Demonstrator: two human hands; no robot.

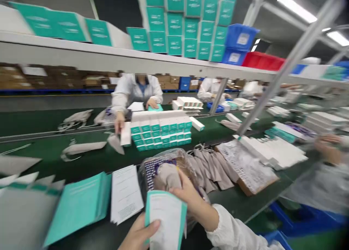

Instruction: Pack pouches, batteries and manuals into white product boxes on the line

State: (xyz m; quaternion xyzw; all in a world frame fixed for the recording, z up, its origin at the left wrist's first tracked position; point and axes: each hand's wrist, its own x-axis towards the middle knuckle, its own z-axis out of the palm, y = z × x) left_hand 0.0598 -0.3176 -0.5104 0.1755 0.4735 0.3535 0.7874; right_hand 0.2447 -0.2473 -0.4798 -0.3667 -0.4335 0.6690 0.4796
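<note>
1. Your left hand (139, 233) has its grip closed on the lower edge of the white, teal-edged paperboard carton (166, 217), thumb on its face. The carton is at the bottom of the view, right in front of you, above the green tabletop (87, 159).
2. Your right hand (192, 199) is closed around the soft beige fabric pouch (167, 177), just above the carton's top end.
3. The carton looks light and thin and would likely crease, so hold it by its edges. The pouch looks limp, light and not slippery, so take it around its middle.
4. The crinkled clear plastic bag (163, 159) lies directly behind the pouch and crowds your right hand. The fanned row of beige pouches (212, 170) lies to its right.
5. To your left lie the stack of white printed leaflets (125, 193) and the pile of flat teal cartons (79, 204).
6. The block of small teal-and-white boxes (160, 132), with a co-worker's hand (119, 124) beside it, is well apart.
</note>
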